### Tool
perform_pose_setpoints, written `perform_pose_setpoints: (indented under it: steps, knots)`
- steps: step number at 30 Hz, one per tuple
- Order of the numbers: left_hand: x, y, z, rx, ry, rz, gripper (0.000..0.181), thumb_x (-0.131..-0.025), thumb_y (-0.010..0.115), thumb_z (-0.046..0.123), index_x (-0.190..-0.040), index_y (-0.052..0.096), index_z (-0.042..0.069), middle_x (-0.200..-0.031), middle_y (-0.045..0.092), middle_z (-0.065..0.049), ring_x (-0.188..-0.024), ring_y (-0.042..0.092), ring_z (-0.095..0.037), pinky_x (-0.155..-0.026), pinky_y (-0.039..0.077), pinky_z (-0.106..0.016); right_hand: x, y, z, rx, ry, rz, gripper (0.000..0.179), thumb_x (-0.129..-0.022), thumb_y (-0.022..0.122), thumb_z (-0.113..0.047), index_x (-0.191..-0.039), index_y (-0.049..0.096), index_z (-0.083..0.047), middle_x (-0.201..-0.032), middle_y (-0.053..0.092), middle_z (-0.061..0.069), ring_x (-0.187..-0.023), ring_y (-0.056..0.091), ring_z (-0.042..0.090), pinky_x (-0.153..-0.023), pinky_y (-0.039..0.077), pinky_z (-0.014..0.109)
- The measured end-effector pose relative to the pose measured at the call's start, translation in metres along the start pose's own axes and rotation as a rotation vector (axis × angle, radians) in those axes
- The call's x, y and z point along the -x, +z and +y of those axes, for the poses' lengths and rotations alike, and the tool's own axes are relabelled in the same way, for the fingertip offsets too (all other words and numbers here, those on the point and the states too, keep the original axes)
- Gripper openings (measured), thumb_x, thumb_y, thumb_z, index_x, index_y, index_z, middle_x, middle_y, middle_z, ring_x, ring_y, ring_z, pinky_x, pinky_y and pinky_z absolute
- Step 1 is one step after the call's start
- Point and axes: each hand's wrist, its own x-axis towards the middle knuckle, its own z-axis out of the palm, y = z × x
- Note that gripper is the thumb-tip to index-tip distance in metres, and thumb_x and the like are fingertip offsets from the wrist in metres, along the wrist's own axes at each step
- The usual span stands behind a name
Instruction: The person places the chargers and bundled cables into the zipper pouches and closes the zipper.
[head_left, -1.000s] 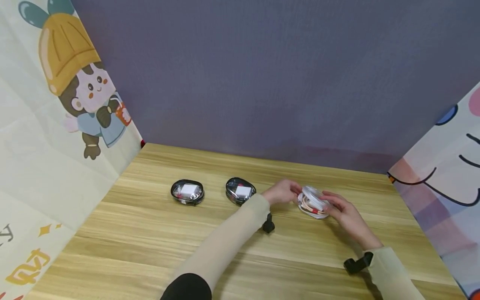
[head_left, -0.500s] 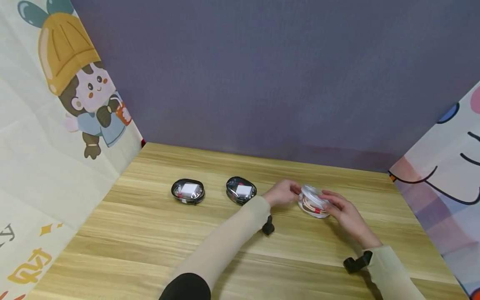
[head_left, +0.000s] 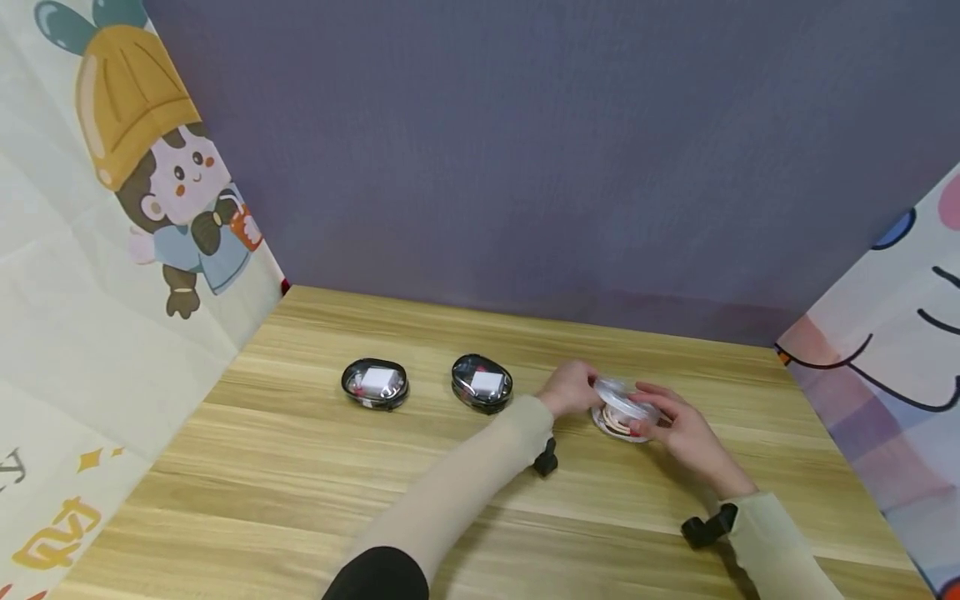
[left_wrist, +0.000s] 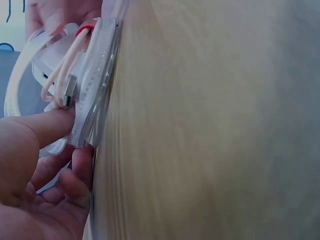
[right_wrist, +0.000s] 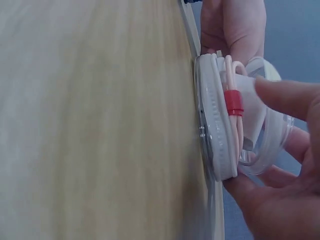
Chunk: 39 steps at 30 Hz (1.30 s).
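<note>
A clear pouch with a white zip edge (head_left: pixel 613 393) stands on the table at the right, its lid raised. My left hand (head_left: pixel 572 388) pinches the pouch's left end, thumb beside a metal plug (left_wrist: pixel 69 91) in the left wrist view. At the right end, my right hand (head_left: pixel 686 433) holds the pouch, fingers under and behind it, thumb over the opening. Inside lie a coiled pale pink charging cable (right_wrist: pixel 236 129) with a red strap (right_wrist: pixel 233 102) and a white block, probably a charger (right_wrist: pixel 254 102). The pouch partly hides the block.
Two black-edged clear pouches (head_left: pixel 375 383) (head_left: pixel 482 384) lie to the left, each with a white block inside. The wooden table (head_left: pixel 300 467) meets a grey-blue panel (head_left: pixel 525 167) at the back. Printed sheets flank both sides.
My left hand has moved slightly right and down onto the pouch's end. My right thumb has shifted down and left toward the cable. The lid now sits tilted differently above the contents.
</note>
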Motion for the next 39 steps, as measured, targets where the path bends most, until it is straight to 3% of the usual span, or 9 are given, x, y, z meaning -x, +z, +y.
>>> perform_pose_setpoints:
  steps: [7,10,15,17,22,25,30,36,39]
  knots:
    - [0.001,-0.007,-0.003,0.062,0.036,-0.076,0.031,-0.078,0.076,0.003,-0.109,0.076,0.009,-0.085,0.068,0.007,-0.076,0.058,-0.007,-0.068,0.048,-0.017,-0.002,0.002,0.002,0.13,0.022,0.019,0.044,-0.084,0.081,-0.014,-0.123,0.066,-0.001,-0.144,0.047,0.023,-0.128,0.046,0.041,-0.09,0.04,0.007]
    - [0.002,-0.011,-0.007,0.144,0.051,-0.133,0.034,-0.078,0.077,-0.002,-0.11,0.074,0.006,-0.089,0.069,0.006,-0.079,0.061,-0.006,-0.071,0.05,-0.016,-0.002,0.002,0.002,0.218,0.033,0.046,0.04,-0.084,0.081,-0.017,-0.12,0.068,-0.004,-0.14,0.053,0.021,-0.126,0.049,0.039,-0.096,0.047,0.026]
    - [0.002,-0.016,-0.012,0.265,0.082,-0.199,0.038,-0.077,0.079,-0.006,-0.113,0.071,0.004,-0.094,0.07,0.003,-0.083,0.063,-0.006,-0.074,0.052,-0.017,-0.003,0.002,0.004,0.284,0.032,0.066,0.039,-0.083,0.082,-0.015,-0.118,0.068,-0.003,-0.135,0.057,0.021,-0.124,0.051,0.04,-0.098,0.044,0.056]
    - [0.003,-0.018,-0.014,0.289,0.105,-0.235,0.044,-0.077,0.079,-0.007,-0.118,0.069,0.003,-0.099,0.07,0.001,-0.087,0.063,-0.007,-0.077,0.053,-0.018,-0.003,0.003,0.005,0.286,0.028,0.064,0.04,-0.082,0.082,-0.013,-0.118,0.068,-0.003,-0.134,0.058,0.021,-0.123,0.052,0.039,-0.097,0.046,0.053]
    - [0.009,-0.026,-0.018,0.308,0.195,-0.357,0.065,-0.078,0.079,-0.007,-0.137,0.058,0.007,-0.13,0.062,-0.003,-0.106,0.062,-0.011,-0.084,0.052,-0.019,0.0,0.003,0.003,0.242,0.021,0.033,0.044,-0.083,0.082,-0.012,-0.122,0.066,-0.001,-0.135,0.056,0.02,-0.119,0.054,0.035,-0.087,0.048,0.02]
    - [0.012,-0.028,-0.016,0.235,0.273,-0.379,0.063,-0.078,0.082,-0.002,-0.136,0.06,0.01,-0.136,0.058,-0.002,-0.112,0.06,-0.012,-0.085,0.051,-0.018,0.002,0.001,0.0,0.142,0.043,-0.014,0.048,-0.085,0.08,-0.013,-0.127,0.063,0.002,-0.14,0.05,0.021,-0.12,0.051,0.037,-0.083,0.047,0.013]
    - [0.018,-0.029,-0.008,-0.052,0.381,-0.313,0.046,-0.077,0.087,0.009,-0.118,0.067,0.016,-0.116,0.061,0.004,-0.096,0.06,-0.006,-0.077,0.048,-0.013,0.006,-0.001,0.004,-0.053,0.048,-0.072,0.048,-0.088,0.073,-0.001,-0.132,0.057,0.006,-0.147,0.04,0.027,-0.13,0.041,0.038,-0.089,0.044,0.01]
    - [0.022,-0.025,-0.004,-0.277,0.446,-0.268,0.037,-0.074,0.09,0.021,-0.1,0.063,0.023,-0.105,0.058,0.011,-0.094,0.053,-0.003,-0.079,0.042,-0.011,0.009,0.0,0.013,-0.223,-0.022,-0.134,0.059,-0.082,0.062,0.02,-0.137,0.043,0.013,-0.145,0.031,0.038,-0.122,0.049,0.003,-0.083,0.054,0.02]
    - [0.026,-0.025,-0.003,-0.337,0.466,-0.28,0.035,-0.075,0.089,0.021,-0.094,0.06,0.023,-0.104,0.057,0.012,-0.094,0.052,-0.003,-0.08,0.041,-0.012,0.009,0.004,0.016,-0.271,-0.051,-0.162,0.063,-0.082,0.061,0.022,-0.14,0.037,0.015,-0.141,0.032,0.039,-0.115,0.053,0.001,-0.078,0.057,0.026]
